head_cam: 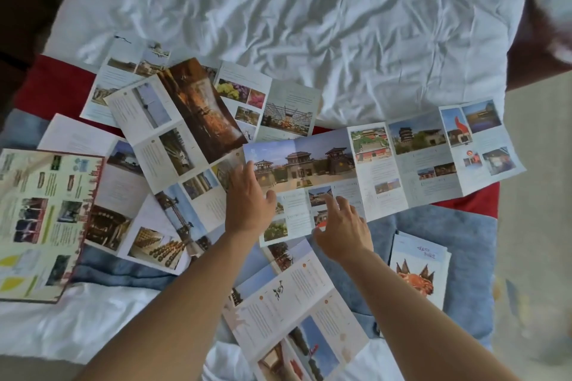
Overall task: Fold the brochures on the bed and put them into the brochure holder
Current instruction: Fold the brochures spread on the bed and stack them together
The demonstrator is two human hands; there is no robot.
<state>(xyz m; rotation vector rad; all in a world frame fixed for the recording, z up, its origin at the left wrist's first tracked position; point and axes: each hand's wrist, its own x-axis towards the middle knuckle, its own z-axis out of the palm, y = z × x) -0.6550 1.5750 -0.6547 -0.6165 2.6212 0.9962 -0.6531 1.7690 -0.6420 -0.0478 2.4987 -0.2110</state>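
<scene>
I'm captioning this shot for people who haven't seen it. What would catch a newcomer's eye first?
First, the long unfolded brochure stretched across the middle right of the bed, with the left hand and right hand resting on its near-left end. Next, the overlapping spread of open brochures to the left, and the rumpled white sheet filling the far half.

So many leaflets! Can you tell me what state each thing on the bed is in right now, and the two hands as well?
Long temple brochure: fully unfolded, flat across the bed.
Left hand: open, resting on that brochure's left end.
Right hand: open, fingertips touching its lower edge.
Green-bordered brochure: unfolded, at the left.
Crab-cover brochures: folded, stacked at the right.
Near brochure: unfolded, between the forearms.
White sheet: rumpled.
</scene>
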